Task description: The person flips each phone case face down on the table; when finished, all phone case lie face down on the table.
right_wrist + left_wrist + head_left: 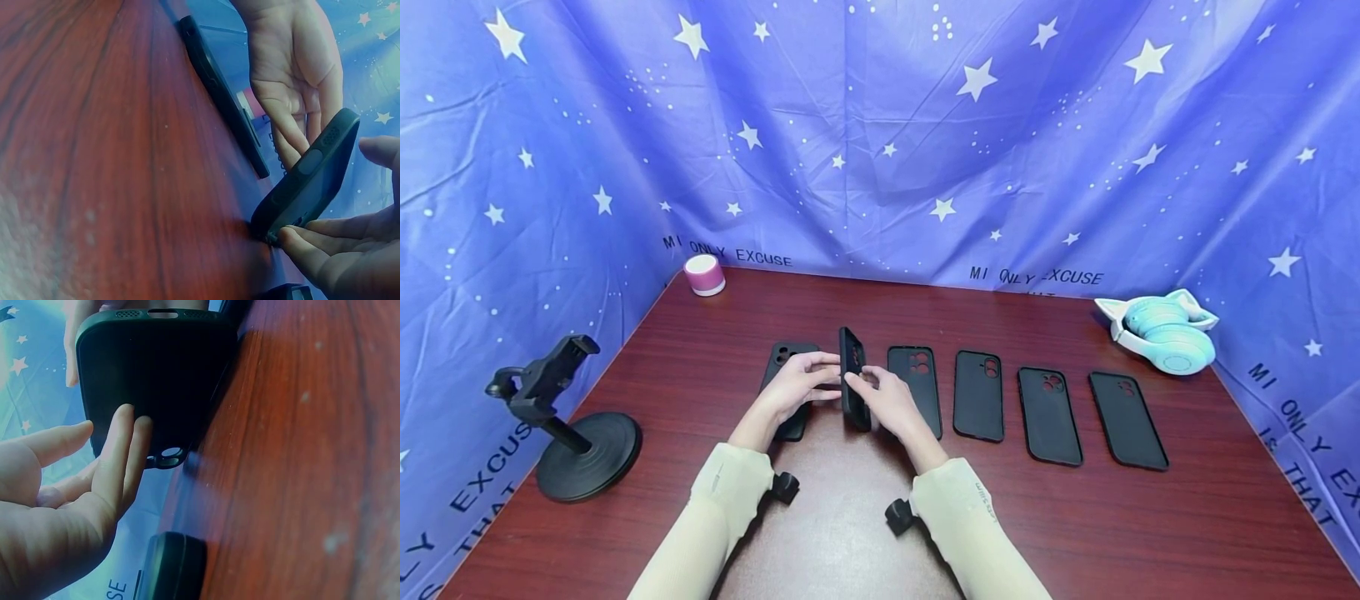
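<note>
A black phone case (853, 392) stands on its long edge above the table, between the two hands. My left hand (801, 383) lays nearly straight fingers (115, 456) against its back, the thumb close to its upper edge. From the open inner side, my right hand (887, 396) holds the case, with fingertips (300, 240) at its lower edge and the thumb near its upper edge. Another black phone case (792, 429) lies flat by the left hand, partly hidden by it. Just beyond the right hand lies a phone case (925, 387) with its inside up.
Farther right, three black phone cases (978, 400) (1051, 421) (1127, 425) lie in a row. Cat-ear headphones (1172, 333) rest at the back right, a pink and white cylinder (704, 277) at the back left. A black phone stand (587, 458) occupies the left side.
</note>
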Motion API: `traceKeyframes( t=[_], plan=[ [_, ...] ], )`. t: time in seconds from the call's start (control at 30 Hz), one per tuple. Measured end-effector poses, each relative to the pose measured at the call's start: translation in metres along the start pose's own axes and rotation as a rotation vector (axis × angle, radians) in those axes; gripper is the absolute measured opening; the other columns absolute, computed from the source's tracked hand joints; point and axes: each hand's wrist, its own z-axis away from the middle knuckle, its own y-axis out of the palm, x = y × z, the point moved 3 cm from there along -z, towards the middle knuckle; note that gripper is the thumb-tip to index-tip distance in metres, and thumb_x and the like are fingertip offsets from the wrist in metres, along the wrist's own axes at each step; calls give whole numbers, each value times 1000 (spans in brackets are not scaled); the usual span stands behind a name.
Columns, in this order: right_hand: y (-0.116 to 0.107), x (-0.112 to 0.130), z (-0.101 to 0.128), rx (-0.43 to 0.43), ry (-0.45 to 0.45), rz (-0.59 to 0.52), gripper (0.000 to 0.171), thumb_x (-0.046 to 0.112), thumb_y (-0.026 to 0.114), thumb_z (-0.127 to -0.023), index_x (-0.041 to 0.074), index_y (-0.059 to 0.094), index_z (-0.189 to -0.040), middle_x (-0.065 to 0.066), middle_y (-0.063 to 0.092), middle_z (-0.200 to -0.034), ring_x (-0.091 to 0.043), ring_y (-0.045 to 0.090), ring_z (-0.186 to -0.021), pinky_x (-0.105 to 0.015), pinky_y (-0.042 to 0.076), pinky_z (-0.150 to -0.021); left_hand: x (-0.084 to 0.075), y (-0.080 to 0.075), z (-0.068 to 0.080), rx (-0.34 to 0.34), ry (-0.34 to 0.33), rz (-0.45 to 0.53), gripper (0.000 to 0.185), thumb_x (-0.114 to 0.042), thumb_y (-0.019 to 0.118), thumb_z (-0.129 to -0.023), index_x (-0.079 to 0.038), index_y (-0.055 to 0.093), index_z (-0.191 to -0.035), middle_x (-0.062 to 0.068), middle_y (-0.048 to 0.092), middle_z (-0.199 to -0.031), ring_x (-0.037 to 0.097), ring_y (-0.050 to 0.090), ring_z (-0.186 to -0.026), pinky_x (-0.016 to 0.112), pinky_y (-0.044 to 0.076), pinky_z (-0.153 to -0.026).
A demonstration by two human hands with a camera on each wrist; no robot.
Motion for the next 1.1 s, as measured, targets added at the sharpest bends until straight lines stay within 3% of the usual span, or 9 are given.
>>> traceKeyframes(
  t=[0.13, 0.37, 0.6, 0.73, 0.9, 1.1],
  plan=[
    [0, 2, 1, 4, -20, -13, 64, 45, 55, -94, -3, 50, -137, -17, 62, -131, -30, 59, -122, -46, 46, -103, -2, 1, 2, 4, 3, 3, 43, -6, 45, -101, 14, 38, -139, 35, 46, -138, 18, 60, -112, 35, 56, -91],
    [0, 2, 1, 16, -15, -19, 63, 42, 55, -95, -2, 49, -138, -16, 61, -132, -29, 59, -122, -45, 47, -103, -1, 2, 1, 21, 14, 4, 44, -4, 44, -101, 15, 36, -139, 37, 45, -136, 11, 62, -101, 32, 57, -89],
    [-1, 2, 3, 46, 14, -117, 57, 36, 54, -96, -1, 48, -140, -18, 60, -133, -29, 68, -106, -39, 54, -94, 2, 4, 0, 64, -37, 1, 44, -3, 47, -100, 15, 37, -139, 28, 53, -130, 10, 63, -96, 36, 55, -93],
    [-2, 2, 2, 62, 23, -170, 54, 32, 54, -97, 0, 49, -139, -19, 58, -134, -29, 68, -107, -37, 55, -93, 2, 6, 2, 113, -47, -15, 44, -4, 46, -100, 15, 36, -139, 26, 54, -131, 10, 63, -100, 41, 52, -99],
    [-4, 2, 2, 68, 32, -151, 49, 33, 54, -97, 6, 53, -137, -17, 58, -136, -26, 69, -105, -43, 51, -99, 4, 5, 2, 111, -61, -38, 45, -5, 45, -101, 15, 34, -140, 26, 53, -133, 12, 62, -106, 42, 50, -102],
    [-7, 4, 3, 56, 33, -125, 44, 30, 53, -97, 8, 56, -135, -13, 59, -135, -27, 58, -123, -47, 44, -105, 6, 4, 0, 89, -72, -46, 46, -6, 43, -102, 14, 33, -142, 32, 44, -141, 25, 58, -119, 43, 47, -104]
  ],
)
